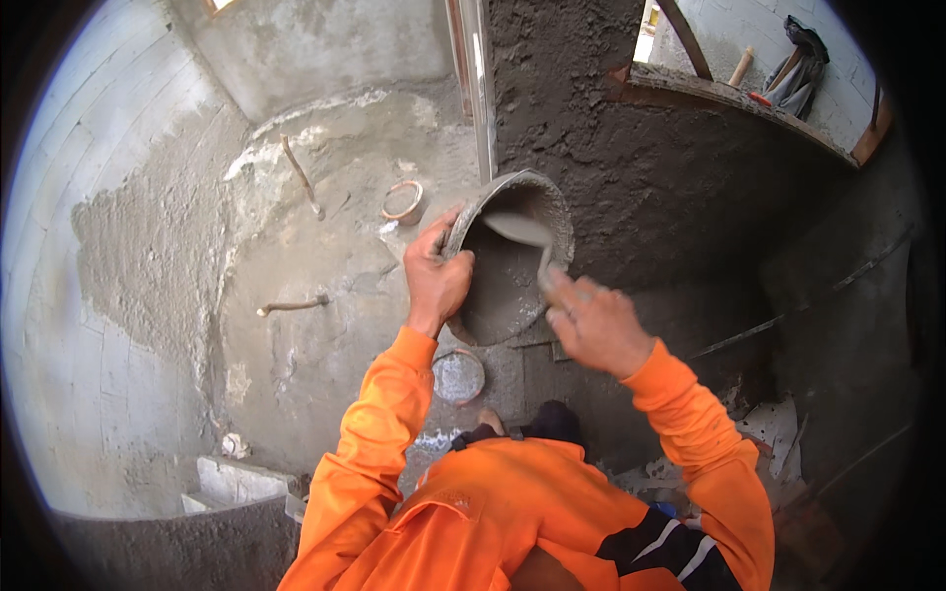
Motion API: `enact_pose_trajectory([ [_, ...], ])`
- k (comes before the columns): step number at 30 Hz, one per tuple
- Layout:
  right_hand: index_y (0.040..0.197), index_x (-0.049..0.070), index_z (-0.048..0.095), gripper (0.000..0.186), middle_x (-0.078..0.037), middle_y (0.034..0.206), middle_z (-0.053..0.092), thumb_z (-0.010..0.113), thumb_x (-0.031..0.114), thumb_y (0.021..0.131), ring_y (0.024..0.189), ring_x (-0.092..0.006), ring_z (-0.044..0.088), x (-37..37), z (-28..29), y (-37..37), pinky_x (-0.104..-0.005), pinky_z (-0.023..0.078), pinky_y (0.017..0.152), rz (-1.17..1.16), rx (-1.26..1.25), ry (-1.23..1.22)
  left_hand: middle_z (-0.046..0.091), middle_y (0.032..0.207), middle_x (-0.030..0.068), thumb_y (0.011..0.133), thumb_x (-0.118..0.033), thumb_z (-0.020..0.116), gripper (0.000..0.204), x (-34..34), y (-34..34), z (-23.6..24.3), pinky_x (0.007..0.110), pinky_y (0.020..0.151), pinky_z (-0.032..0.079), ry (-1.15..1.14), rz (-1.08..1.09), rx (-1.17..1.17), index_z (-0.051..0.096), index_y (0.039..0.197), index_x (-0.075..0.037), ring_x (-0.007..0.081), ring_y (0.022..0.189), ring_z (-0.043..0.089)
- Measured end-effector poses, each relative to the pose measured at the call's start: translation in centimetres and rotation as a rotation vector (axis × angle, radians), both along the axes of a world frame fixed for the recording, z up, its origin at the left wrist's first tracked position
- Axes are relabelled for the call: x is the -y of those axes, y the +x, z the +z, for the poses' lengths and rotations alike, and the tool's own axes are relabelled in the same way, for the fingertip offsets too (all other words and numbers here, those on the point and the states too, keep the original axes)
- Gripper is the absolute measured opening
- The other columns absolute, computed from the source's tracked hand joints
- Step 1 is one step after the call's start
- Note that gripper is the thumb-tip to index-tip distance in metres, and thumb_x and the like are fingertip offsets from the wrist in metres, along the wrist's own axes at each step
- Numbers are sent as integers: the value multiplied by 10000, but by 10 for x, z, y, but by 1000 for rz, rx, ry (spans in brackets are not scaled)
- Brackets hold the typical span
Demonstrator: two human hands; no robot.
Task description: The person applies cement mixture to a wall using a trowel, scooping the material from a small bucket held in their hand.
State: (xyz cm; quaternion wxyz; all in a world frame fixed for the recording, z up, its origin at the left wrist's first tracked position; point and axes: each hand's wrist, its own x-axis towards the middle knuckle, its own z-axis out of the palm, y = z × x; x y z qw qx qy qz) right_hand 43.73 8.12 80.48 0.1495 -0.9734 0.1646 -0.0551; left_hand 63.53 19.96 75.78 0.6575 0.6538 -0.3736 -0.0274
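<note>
My left hand [439, 281] grips the left rim of a mortar-caked bucket [559, 204], its thumb on the inner side. The bucket is tilted, and its mouth faces me. Grey wet mortar [498, 286] coats the inside. In my right hand [598, 325], the fingers close around the handle of a trowel [519, 230]. The trowel's grey-smeared blade is inside the bucket mouth, slightly blurred. How much mortar is on the blade I cannot tell.
Ahead stands a rough, dark mortared wall [562, 89] beside an upright metal strip [483, 108]. A window opening [739, 94] is at upper right. Two sticks [301, 177] jut at left. A round container [458, 377] lies near my feet, a small pot [402, 202] farther off.
</note>
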Motion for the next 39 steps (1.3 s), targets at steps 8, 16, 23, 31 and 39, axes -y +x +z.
enact_pose_trajectory([
  [8,1260,21,422,445,-104,742,558,456,224,866,492,-216,576,29,-64,-30,-299,499,417,-301,-54,1552,640,1066,122,609,74,504,203,14,-6,5,262,728,469,-176,77,308,573,800,62,166,816,614],
  [16,1316,16,302,497,-67,776,499,383,280,902,445,-160,534,-11,-95,-22,-257,453,377,105,253,2732,631,1002,119,620,111,493,246,19,-6,-15,216,496,453,-338,-58,-36,595,844,101,77,602,544],
  [23,1270,-19,380,503,-245,849,594,487,216,839,752,-403,601,11,-37,-7,-475,481,722,-68,87,132,630,1029,131,613,89,512,279,14,-15,-28,247,683,488,-195,-4,97,598,878,102,129,810,587],
  [31,1173,-11,467,386,-153,702,574,477,198,849,534,-270,595,0,-45,-3,-378,477,480,-303,-68,662,633,1053,157,584,42,538,238,11,-49,10,423,972,371,-179,-56,429,568,820,49,311,1052,578],
  [39,1244,18,396,434,-106,693,529,465,193,852,404,-194,547,18,-70,-38,-284,442,324,-57,50,2121,617,1040,175,614,35,523,133,-10,-44,34,337,807,378,-223,-236,159,509,743,63,212,868,563],
])
